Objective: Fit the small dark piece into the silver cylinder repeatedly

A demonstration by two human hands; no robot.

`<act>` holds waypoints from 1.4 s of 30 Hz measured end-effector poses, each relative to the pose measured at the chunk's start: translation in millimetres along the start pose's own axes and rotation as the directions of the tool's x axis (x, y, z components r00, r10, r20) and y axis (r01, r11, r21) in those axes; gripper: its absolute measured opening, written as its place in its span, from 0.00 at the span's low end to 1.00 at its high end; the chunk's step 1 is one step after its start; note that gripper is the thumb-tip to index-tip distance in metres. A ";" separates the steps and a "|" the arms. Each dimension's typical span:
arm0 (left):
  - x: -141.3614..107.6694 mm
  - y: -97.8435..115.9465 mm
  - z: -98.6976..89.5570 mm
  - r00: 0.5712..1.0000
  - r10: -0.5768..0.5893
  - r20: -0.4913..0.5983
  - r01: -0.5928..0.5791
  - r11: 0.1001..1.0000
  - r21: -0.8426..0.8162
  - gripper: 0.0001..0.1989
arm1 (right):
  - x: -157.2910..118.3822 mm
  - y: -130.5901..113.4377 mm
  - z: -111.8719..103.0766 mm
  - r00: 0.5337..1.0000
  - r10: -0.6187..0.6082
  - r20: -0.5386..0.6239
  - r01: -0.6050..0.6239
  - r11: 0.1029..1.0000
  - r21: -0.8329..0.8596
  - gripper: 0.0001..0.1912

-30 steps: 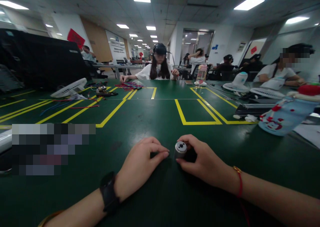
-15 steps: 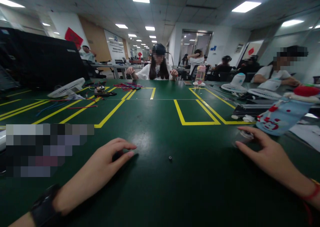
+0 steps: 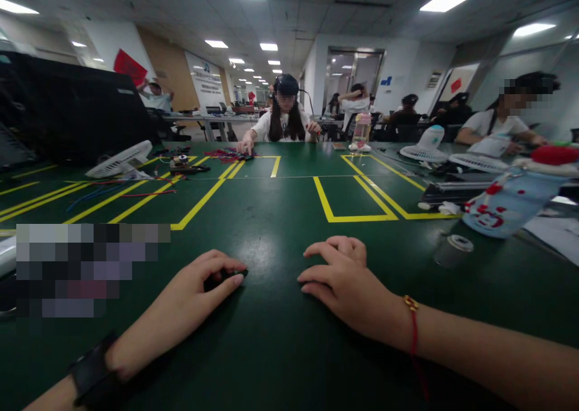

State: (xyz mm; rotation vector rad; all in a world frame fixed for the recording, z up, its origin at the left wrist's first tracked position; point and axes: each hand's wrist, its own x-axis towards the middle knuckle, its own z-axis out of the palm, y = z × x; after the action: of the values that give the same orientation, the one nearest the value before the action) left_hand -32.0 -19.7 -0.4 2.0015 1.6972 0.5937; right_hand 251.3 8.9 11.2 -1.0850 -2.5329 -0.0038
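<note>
My left hand [image 3: 205,287] rests on the green table [image 3: 271,363], with a gap between its thumb and forefinger and a dark spot by the fingertips that may be shadow. My right hand [image 3: 337,278] is low over the middle of the table, thumb and forefinger close together in a pinch, the other fingers bent above them. Whatever lies between those fingertips is hidden. To the right of this hand, a short grey metal cylinder [image 3: 453,251] with a round opening on its end lies on the table, apart from both hands.
A blue bottle with a red top [image 3: 506,200] stands at right, beside white fan parts [image 3: 425,148]. Coloured wires [image 3: 226,155], a small motor assembly [image 3: 181,163] and a white fan grille [image 3: 120,159] lie at far left. A co-worker [image 3: 287,115] sits opposite, one hand on the wires.
My right hand has let go of the metal cylinder and moved left to where a small ring-shaped part lay; that part no longer shows. The co-worker's hand has come down onto the wires.
</note>
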 end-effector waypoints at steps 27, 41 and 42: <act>-2.2 7.7 0.1 0.999 -0.017 0.040 0.018 0.999 -0.029 0.15 | -114.5 166.0 -102.6 0.674 0.731 -0.107 -0.710 0.600 -0.369 0.18; -1.2 5.9 0.2 0.999 0.010 0.033 -0.008 0.999 -0.051 0.15 | -107.9 157.9 -99.2 0.687 0.701 -0.192 -0.717 0.609 -0.340 0.16; -1.3 6.4 0.0 0.999 0.013 0.031 -0.011 0.999 -0.050 0.15 | -107.0 157.0 -101.0 0.674 0.718 -0.176 -0.727 0.602 -0.331 0.17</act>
State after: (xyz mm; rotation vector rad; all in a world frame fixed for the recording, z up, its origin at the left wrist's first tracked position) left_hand -27.1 -22.0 3.3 1.9773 1.6369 0.5999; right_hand 462.8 29.2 44.7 -2.1943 -1.9065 -0.2945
